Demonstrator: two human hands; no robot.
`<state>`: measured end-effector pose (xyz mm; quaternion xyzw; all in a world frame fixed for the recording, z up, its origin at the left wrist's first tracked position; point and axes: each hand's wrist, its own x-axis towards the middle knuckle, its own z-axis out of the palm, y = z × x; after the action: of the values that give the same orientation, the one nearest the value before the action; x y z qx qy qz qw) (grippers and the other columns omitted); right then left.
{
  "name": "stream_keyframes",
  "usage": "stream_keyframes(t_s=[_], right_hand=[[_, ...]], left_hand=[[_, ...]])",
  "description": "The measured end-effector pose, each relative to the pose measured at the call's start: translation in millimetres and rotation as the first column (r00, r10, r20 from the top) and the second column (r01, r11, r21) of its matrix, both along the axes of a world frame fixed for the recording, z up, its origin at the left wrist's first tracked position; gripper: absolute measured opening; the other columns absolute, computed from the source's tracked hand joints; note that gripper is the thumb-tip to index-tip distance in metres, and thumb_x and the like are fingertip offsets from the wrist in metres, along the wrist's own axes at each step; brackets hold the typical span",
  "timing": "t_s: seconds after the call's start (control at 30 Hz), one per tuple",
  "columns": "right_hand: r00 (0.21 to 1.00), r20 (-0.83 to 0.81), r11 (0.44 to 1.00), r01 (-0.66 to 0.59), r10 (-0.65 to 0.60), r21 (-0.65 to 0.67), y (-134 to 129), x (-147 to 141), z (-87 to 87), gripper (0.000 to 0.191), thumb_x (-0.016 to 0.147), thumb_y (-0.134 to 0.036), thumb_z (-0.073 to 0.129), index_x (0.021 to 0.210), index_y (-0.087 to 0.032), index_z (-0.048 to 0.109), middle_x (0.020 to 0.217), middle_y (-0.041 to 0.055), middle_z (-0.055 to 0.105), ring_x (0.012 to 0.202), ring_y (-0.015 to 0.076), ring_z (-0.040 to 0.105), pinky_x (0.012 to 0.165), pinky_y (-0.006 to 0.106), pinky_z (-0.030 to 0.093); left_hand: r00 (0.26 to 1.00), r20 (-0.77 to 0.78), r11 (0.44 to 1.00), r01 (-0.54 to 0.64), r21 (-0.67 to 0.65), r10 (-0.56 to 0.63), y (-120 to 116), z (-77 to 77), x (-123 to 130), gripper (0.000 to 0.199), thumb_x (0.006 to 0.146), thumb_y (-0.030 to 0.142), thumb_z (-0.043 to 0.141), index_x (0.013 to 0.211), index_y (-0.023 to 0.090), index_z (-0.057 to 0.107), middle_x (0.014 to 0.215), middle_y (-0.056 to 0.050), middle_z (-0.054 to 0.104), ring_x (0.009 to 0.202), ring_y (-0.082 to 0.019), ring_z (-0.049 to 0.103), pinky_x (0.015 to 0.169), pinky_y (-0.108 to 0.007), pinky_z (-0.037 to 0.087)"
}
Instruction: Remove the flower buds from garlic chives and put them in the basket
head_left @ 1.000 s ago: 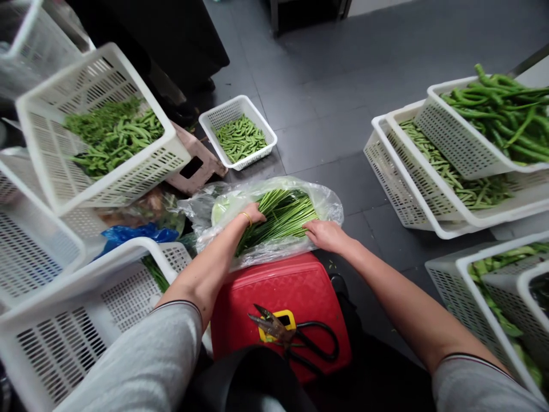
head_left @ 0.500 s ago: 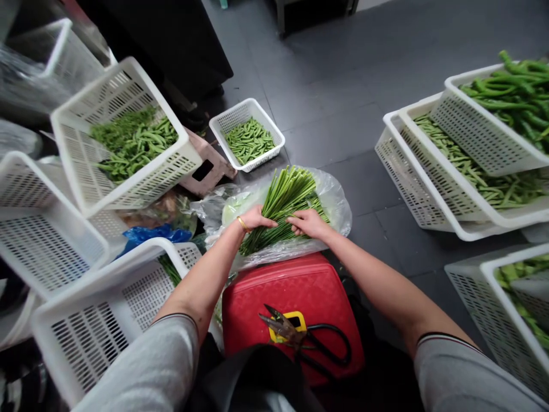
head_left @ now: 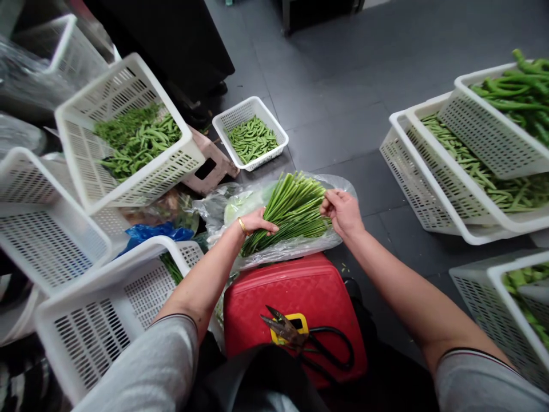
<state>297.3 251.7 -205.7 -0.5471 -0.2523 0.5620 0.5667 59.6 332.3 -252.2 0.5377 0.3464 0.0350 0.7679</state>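
Many floor tiles point(head_left: 338, 91): dark grey and smooth, running from between the crates to the far edge of the view, where the legs of a stand point(head_left: 286, 20) meet them.
Left crates point(head_left: 111, 269): white, slatted, crowded at the floor's left side; the tilted crate point(head_left: 184, 157) carries green pods and leafy greens.
Right crates point(head_left: 422, 183): nested, pods inside; a basket of long peppers point(head_left: 514, 91) sits on top.
Red box point(head_left: 295, 286): at the near edge, close to the person's body.
Bag point(head_left: 345, 183): clear plastic, open, just beyond the red box's far edge, something pale green at its left end.
Stalks point(head_left: 295, 209): long, thin, green, lying over the middle of the bag, tips fanned toward its far right corner; half a second ago the upper ones stood steeper.
Small basket point(head_left: 249, 167): on the floor beyond the bag, holding pods.
Scissors point(head_left: 295, 337): black-handled, on the red box's near half, blades apart, across a yellow-framed part.
Left hand point(head_left: 258, 220): fingers closed round the stalks' left part, thumb on top.
Right hand point(head_left: 344, 214): moved from mid-bunch to the tips at the bag's right end; fingers bent toward the thumb, but whether they close on a stalk cannot be told.
In the way: crate walls hem the left side.
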Motion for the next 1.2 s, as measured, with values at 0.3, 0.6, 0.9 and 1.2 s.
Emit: stream_keyframes(t_s=[0.3, 0.6, 0.9, 1.2], right_hand=[[0.698, 0.454, 0.806, -0.586, 0.554, -0.083, -12.8, -40.2, 4.4, 0.060, 0.059, -0.047, 0.079, 0.110, -0.018, 0.067, 0.112, 0.0094, 0.070, 0.107, 0.0269, 0.064, 0.096, 0.043, 0.048], [0.953, 0.144, 0.881, -0.301, 0.267, 0.366, 6.0, -87.6, 93.5, 0.054, 0.061, -0.060, 0.072, 0.099, -0.021, 0.070, 0.096, 0.0057, 0.073, 0.101, 0.0249, 0.066, 0.096, 0.041, 0.050], [0.903, 0.403, 0.823, -0.116, -0.146, 0.556, -32.2, -85.8, 232.8, 0.027, 0.066, -0.044, 0.070, 0.076, -0.020, 0.064, 0.077, 0.0040, 0.068, 0.080, 0.0221, 0.066, 0.084, 0.039, 0.054], [0.777, 0.601, 0.732, -0.299, -0.185, 0.612, -136.3, -106.0, 337.9, 0.026, 0.065, -0.041, 0.073, 0.076, -0.022, 0.060, 0.082, 0.0044, 0.065, 0.085, 0.0212, 0.063, 0.090, 0.039, 0.052]], left_hand=[[0.980, 0.121, 0.985, -0.166, 0.047, 0.159, -10.9, 41.2, -1.8, 0.039, 0.048, 0.039, 0.082, 0.063, 0.016, 0.056, 0.051, 0.001, 0.054, 0.043, -0.010, 0.046, 0.044, -0.026, 0.040], [0.995, -0.056, 0.849, -0.039, 0.527, 0.081, -31.5, 130.7, 22.4, 0.018, 0.055, 0.024, 0.066, 0.063, 0.014, 0.054, 0.059, 0.004, 0.051, 0.060, -0.011, 0.049, 0.057, -0.023, 0.043], [0.891, 0.176, 0.463, -0.376, 0.803, 0.419, -85.1, 249.9, 52.5, 0.022, 0.057, 0.016, 0.069, 0.078, 0.015, 0.065, 0.076, -0.007, 0.065, 0.082, -0.028, 0.062, 0.076, -0.037, 0.050], [0.610, 0.531, 0.426, -0.792, 0.438, 0.588, -225.4, 304.1, -19.4, 0.057, 0.059, 0.030, 0.074, 0.113, 0.018, 0.061, 0.120, -0.010, 0.063, 0.119, -0.028, 0.053, 0.100, -0.039, 0.041]])
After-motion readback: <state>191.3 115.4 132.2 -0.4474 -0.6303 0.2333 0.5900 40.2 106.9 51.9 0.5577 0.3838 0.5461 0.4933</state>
